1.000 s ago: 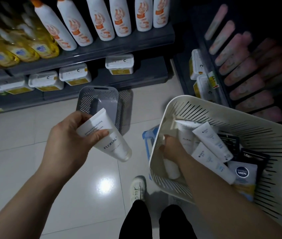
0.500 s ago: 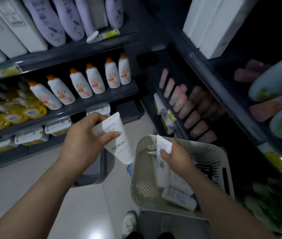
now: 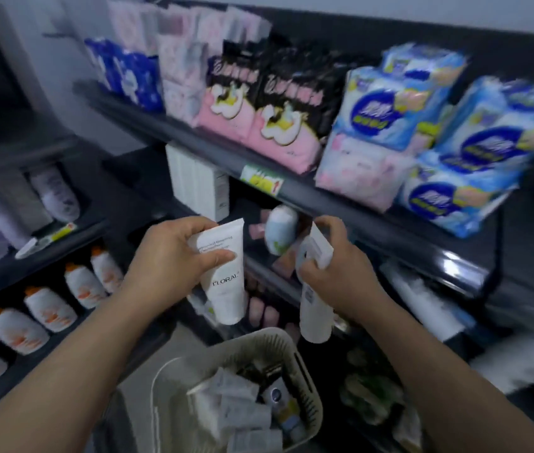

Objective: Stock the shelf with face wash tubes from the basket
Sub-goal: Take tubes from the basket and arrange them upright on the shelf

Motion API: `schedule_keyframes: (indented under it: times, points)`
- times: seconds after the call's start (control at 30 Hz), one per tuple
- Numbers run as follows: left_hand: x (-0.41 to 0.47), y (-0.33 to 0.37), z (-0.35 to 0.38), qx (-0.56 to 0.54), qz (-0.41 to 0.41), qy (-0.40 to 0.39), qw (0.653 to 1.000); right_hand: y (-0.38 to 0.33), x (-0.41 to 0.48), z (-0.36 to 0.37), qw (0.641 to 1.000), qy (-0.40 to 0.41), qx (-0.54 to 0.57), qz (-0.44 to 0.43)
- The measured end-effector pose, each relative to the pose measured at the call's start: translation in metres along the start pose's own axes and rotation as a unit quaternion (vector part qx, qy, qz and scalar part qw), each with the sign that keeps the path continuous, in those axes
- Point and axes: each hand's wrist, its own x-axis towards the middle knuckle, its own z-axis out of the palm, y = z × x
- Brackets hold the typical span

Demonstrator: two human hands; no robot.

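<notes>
My left hand (image 3: 169, 259) grips a white face wash tube marked FLORAL (image 3: 224, 282), cap end down. My right hand (image 3: 337, 273) grips a second white tube (image 3: 314, 312), also hanging cap down. Both tubes are raised in front of a dark shelf (image 3: 291, 191) at chest height. Under that shelf's lip lie a pale rounded tube (image 3: 280, 232) and some pink tubes. Below my hands stands the cream slotted basket (image 3: 304, 371), holding several more tubes and a dark blue pack.
Packs of pads in pink, black and blue fill the upper shelf (image 3: 373, 125). White boxes (image 3: 200, 184) stand left of my hands. A left shelving unit carries white bottles with orange caps (image 3: 50, 308) and lilac bottles (image 3: 53, 194).
The view has swung up from the floor to the shelves. My right hand drew a tube out of the basket and lifted it; my left hand rose with its tube.
</notes>
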Motion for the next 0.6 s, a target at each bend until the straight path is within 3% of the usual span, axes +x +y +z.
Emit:
schedule_keyframes:
  times: [0.4,0.6]
  points:
    - [0.008,0.226,0.084,-0.053,0.228,-0.067,0.97,0.04,-0.074,-0.246,0.973,0.208,-0.038,0.088]
    - [0.0,0.317,0.164,-0.093,0.287,-0.132,0.944,0.088,-0.114,-0.339,0.96,0.227,-0.039,0.162]
